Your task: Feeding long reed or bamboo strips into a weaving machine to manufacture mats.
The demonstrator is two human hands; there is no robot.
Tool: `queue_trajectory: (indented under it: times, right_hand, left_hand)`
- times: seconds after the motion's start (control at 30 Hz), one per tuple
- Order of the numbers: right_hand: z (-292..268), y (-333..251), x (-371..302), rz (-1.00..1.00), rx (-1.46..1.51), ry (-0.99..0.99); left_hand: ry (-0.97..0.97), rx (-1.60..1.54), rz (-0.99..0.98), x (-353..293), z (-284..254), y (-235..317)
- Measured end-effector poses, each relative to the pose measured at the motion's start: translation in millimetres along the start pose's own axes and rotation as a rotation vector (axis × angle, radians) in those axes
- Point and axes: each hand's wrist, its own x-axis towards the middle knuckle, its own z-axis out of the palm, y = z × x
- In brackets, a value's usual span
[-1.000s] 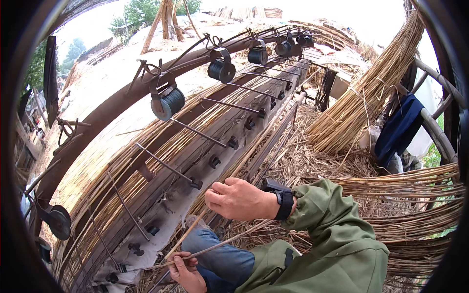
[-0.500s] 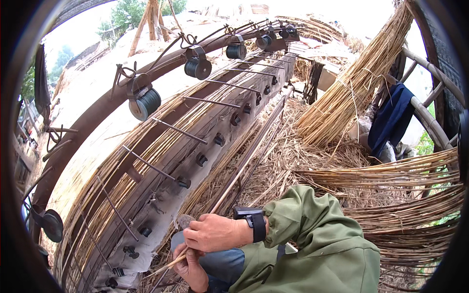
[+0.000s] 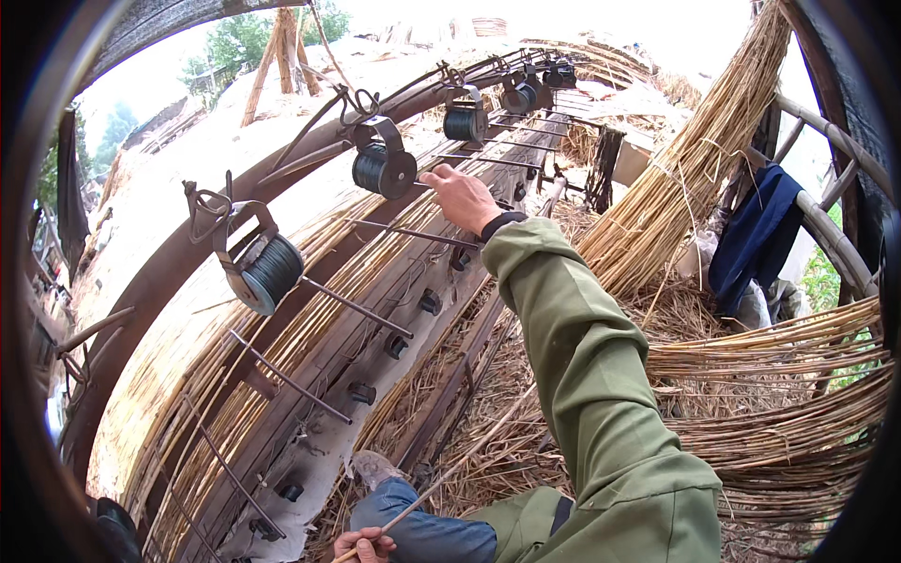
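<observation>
Left hand (image 3: 364, 544): your fingers grip one long, thin tan reed (image 3: 432, 481), slanting up across one blue-denim leg (image 3: 450, 540) | Right hand (image 3: 466, 200): just beside one round dark-wire spool (image 3: 375, 170), second-nearest of three clearly countable; fingers bent, grip can't tell | One tall, tied tan reed bundle (image 3: 699, 159) leans right.

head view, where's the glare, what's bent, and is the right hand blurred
Head view: glare whitens the sky along the top; head view: the dark metal beam bows, likely from the fisheye lens; head view: the right hand shows little blur.
</observation>
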Motion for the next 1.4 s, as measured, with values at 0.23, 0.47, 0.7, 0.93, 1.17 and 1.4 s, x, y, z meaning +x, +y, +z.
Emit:
queue_trajectory:
  times: [0.23,0.47,0.7,0.93,1.17,1.4]
  right_hand:
    - [15,-25,-26,-0.145,0.293,0.471]
    - [-56,-197,-211,-0.777,0.835,-0.345]
    - [-59,-231,-251,-0.874,0.859,-0.332]
    - [-86,-208,-228,-0.836,0.447,-0.122]
    - [-82,-96,-133,-0.825,-0.122,0.069]
    - [-1,17,-12,-0.093,-0.058,-0.010]
  left_hand:
    - [-0.019,-0.054,0.030,13,-5,-7]
    - [-0.396,0.145,0.196,14,20,-40]
    - [-0.355,0.536,0.258,-11,-2,-65]
    - [-0.502,0.462,0.167,-31,3,-16]
    - [-0.354,0.398,-0.051,-14,-27,5]
    - [-0.350,0.707,0.061,0,-11,7]
